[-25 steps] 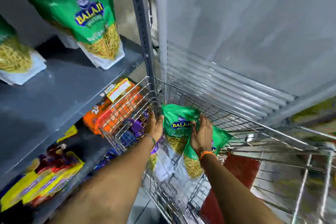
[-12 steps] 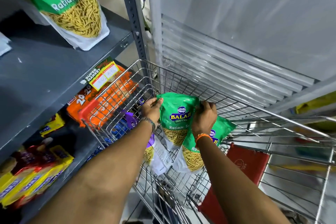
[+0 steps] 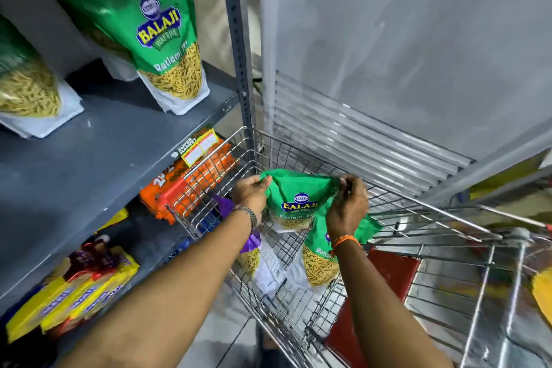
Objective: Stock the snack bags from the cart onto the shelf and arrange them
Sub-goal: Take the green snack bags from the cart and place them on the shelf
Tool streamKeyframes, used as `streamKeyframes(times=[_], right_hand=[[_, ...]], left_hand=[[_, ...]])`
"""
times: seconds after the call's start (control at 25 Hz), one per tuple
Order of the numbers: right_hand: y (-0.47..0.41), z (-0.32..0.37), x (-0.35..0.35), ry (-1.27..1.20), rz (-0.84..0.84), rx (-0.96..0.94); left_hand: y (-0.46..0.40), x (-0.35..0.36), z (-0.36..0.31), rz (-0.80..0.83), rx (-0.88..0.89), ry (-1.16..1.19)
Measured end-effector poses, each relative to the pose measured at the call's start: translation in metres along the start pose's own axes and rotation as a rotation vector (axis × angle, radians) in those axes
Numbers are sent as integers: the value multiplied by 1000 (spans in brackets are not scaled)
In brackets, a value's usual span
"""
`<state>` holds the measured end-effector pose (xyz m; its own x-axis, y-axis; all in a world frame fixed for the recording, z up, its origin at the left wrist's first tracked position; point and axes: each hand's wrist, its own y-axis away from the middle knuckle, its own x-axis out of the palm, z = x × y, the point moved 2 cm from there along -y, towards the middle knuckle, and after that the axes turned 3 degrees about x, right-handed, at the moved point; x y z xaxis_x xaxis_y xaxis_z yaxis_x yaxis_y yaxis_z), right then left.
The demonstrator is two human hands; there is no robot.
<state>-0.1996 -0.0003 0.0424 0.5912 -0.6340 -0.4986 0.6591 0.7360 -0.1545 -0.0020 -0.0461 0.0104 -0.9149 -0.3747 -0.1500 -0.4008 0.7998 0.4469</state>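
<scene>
Inside the wire cart [image 3: 301, 305] I hold a green Balaji snack bag [image 3: 298, 203] by its top corners. My left hand [image 3: 249, 193] pinches the left corner, my right hand [image 3: 348, 207] the right one. A second green bag [image 3: 319, 260] lies below it under my right wrist, and a purple-topped bag [image 3: 254, 257] sits under my left forearm. On the grey shelf [image 3: 98, 158] at upper left stands one green bag [image 3: 161, 39] upright, with another green bag [image 3: 27, 89] at the far left edge.
A grey shelf upright [image 3: 237, 48] rises just behind the cart's corner. Orange packs [image 3: 167, 191] and yellow packs [image 3: 71, 293] fill the lower shelf. A white slatted panel [image 3: 373, 69] stands behind the cart. A red bag [image 3: 385, 287] sits beside the cart basket.
My hands have shifted from the bag's sides to its top corners and lifted it a little. The view has tilted, bringing more of the shelf into frame.
</scene>
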Motion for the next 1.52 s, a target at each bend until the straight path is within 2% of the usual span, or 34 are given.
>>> streamKeyframes(times=[0.28,0.4,0.56,0.68,0.84,1.0,1.16,1.32,1.44,1.52], right_hand=[[-21,137,-26,-309,26,-148],[-21,210,-23,-453,124,-206],[-5,288,-4,-508,253,-316],[21,331,26,-602,368,-292],[52,365,71,-754,512,-161],[76,394,107,-771,647,-188],[87,404,136,-739,683,-151],[95,402,153,-719,750,-96],[98,404,151,-686,744,-160],[98,403,146,-688,738,-177]], left_hand=[[48,-75,-131,27,301,161],[70,-134,-183,-10,371,270],[88,-205,-233,-91,427,366],[91,-257,-255,-174,442,400],[79,-303,-266,-283,448,410],[53,-342,-268,-378,402,432],[17,-371,-265,-391,271,444],[5,-377,-267,-499,307,267],[0,-378,-264,-494,287,268],[7,-378,-260,-595,373,255]])
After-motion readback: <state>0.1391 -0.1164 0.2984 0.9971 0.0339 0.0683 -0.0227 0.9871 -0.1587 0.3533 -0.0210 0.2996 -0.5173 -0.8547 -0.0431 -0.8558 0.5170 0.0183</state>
